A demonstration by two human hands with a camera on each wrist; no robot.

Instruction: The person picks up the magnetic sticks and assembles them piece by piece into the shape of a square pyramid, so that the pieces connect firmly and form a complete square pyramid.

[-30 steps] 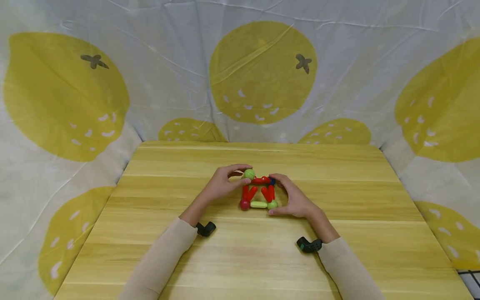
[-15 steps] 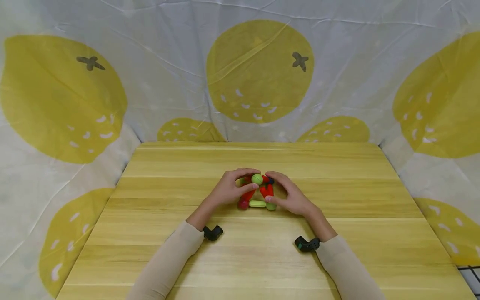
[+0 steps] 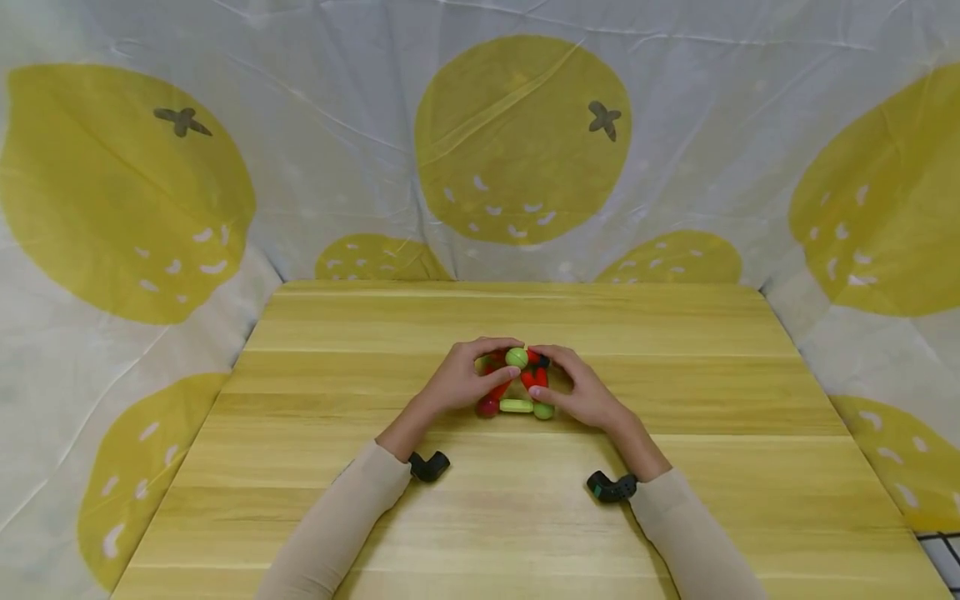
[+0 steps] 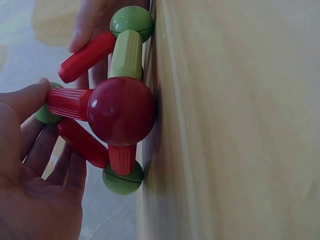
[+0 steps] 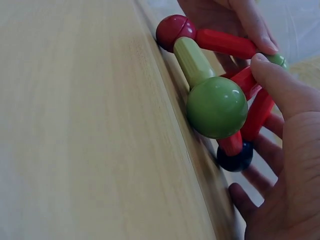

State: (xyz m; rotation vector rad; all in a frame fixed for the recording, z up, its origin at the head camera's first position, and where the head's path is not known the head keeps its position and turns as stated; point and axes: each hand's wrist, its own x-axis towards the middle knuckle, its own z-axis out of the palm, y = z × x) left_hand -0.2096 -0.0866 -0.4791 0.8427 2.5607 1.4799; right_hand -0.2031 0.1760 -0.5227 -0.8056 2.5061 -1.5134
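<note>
A ball-and-stick building toy stands on the table between the two hands. At its base are a dark red ball (image 4: 121, 111), a light green stick (image 3: 516, 406), a green ball (image 5: 217, 107) and a dark blue ball (image 5: 235, 158). Red sticks lean inward and up from the base balls. My left hand (image 3: 462, 375) pinches the upper green ball (image 3: 517, 358) between thumb and fingers. My right hand (image 3: 587, 389) has its thumb on a leaning red stick (image 5: 243, 80); its other fingers reach behind, partly hidden. Another green ball (image 4: 123, 181) sits at the back left of the base.
The toy stands on a wooden table (image 3: 495, 517). A white cloth with yellow lemon prints (image 3: 525, 142) hangs behind and at both sides. Black wrist cameras sit by the left (image 3: 429, 467) and right (image 3: 611, 487) sleeves.
My left hand has moved right with the upper green ball, bringing it over the middle of the toy. My right thumb has shifted from the front green ball up to a red stick.
</note>
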